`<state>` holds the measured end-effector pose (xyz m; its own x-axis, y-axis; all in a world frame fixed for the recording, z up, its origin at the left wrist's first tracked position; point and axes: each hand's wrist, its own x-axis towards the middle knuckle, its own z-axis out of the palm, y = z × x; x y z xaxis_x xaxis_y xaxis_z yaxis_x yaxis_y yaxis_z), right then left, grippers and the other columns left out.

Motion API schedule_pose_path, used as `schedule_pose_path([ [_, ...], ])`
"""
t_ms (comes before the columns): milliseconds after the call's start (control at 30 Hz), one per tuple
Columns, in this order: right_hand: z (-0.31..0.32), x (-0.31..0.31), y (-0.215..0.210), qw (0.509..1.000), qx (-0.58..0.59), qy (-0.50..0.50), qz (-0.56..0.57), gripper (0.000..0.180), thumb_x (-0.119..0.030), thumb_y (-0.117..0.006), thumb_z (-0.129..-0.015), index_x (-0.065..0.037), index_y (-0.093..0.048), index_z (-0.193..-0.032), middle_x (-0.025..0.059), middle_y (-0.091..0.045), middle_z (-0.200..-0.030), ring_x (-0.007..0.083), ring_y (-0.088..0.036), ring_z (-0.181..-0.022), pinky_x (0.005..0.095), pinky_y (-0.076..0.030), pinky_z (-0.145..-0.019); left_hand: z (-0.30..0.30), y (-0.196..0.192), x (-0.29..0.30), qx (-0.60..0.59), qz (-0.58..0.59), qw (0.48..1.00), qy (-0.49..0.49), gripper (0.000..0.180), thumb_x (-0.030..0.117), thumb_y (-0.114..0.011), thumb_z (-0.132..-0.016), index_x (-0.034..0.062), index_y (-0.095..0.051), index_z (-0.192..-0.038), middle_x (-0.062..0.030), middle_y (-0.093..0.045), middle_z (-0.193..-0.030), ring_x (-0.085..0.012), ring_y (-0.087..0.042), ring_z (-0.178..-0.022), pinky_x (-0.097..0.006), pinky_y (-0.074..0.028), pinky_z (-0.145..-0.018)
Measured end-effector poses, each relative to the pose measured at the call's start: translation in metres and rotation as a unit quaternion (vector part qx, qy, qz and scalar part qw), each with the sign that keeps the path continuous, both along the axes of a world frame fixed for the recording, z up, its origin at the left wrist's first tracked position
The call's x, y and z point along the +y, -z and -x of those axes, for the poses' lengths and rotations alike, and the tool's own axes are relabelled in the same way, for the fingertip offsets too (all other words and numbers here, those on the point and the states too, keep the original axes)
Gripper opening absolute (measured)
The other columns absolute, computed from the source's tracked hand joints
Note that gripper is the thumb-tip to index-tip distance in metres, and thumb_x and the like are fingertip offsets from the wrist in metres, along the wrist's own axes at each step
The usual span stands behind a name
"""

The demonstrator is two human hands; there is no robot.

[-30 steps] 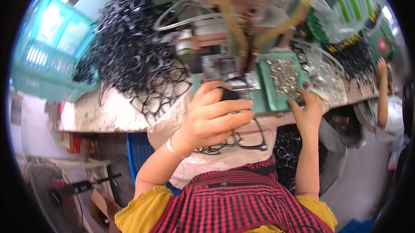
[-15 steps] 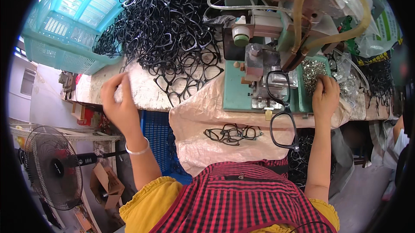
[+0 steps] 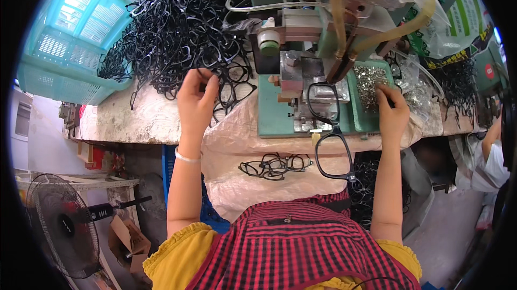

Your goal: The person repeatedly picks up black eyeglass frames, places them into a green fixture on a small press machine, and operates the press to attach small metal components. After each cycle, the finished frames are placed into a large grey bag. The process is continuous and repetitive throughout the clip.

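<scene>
The left hand reaches forward over the surface with its fingers curled down into the near edge of a big heap of black glasses frames; the fingertips pinch at a frame there, though whether one is already gripped I cannot tell. The heap spreads away from that hand, up and to the left, toward a turquoise plastic basket that stands at the far left of the surface.

The right hand sits well apart, on the other side of a green press machine. Its fingers are bent close together and dip into a green tray of small shiny metal parts; if it holds one, it is too small to see.

Between the two hands, one black frame lies on the machine's bed with its long axis running toward the person, its lower lens ring hanging off the front edge. It is nearer to the right hand than to the left.

Lower down, a few more frames rest on a white woven sack draped over the person's lap. A fan stands on the floor to the left.
</scene>
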<state>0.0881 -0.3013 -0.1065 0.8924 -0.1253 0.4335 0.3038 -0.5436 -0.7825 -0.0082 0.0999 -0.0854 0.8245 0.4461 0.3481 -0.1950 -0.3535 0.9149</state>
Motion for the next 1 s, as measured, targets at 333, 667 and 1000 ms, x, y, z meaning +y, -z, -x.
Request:
schedule_pose_path([
  [333, 0.037, 0.039, -0.064, 0.98, 0.009, -0.173, -0.097, 0.015, -0.002, -0.068, -0.08, -0.002, -0.074, -0.094, 0.0097, -0.073, -0.092, 0.0189, -0.068, -0.086, 0.0297, -0.051, -0.078, -0.017, 0.019, -0.025, -0.06, 0.132, 0.99, 0.003, 0.018, 0.014, -0.05, -0.103, 0.0027, -0.061, -0.112, -0.0048, -0.063, -0.098, -0.0129, -0.063, -0.074, -0.024, -0.049, -0.065],
  [667, 0.024, 0.097, -0.061, 0.95, -0.035, -0.187, -0.246, 0.041, -0.002, -0.07, -0.079, 0.001, -0.056, -0.118, 0.0039, -0.066, -0.089, 0.0114, -0.062, -0.09, 0.025, -0.047, -0.089, -0.006, 0.008, -0.056, -0.187, 0.205, 0.96, 0.04, 0.018, 0.014, -0.051, -0.103, 0.0026, -0.059, -0.115, -0.0148, -0.066, -0.107, -0.0249, -0.067, -0.093, -0.036, -0.056, -0.081],
  [1000, 0.044, 0.114, -0.08, 0.872, 0.081, -0.234, -0.422, 0.045, -0.001, -0.071, -0.082, 0.003, -0.051, -0.122, 0.0028, -0.066, -0.083, 0.0082, -0.059, -0.085, 0.0228, -0.044, -0.083, -0.023, -0.116, -0.098, -0.317, 0.041, 0.928, 0.191, 0.021, 0.01, -0.053, -0.102, -0.0049, -0.058, -0.115, -0.0216, -0.068, -0.102, -0.0264, -0.069, -0.083, -0.036, -0.057, -0.071],
])
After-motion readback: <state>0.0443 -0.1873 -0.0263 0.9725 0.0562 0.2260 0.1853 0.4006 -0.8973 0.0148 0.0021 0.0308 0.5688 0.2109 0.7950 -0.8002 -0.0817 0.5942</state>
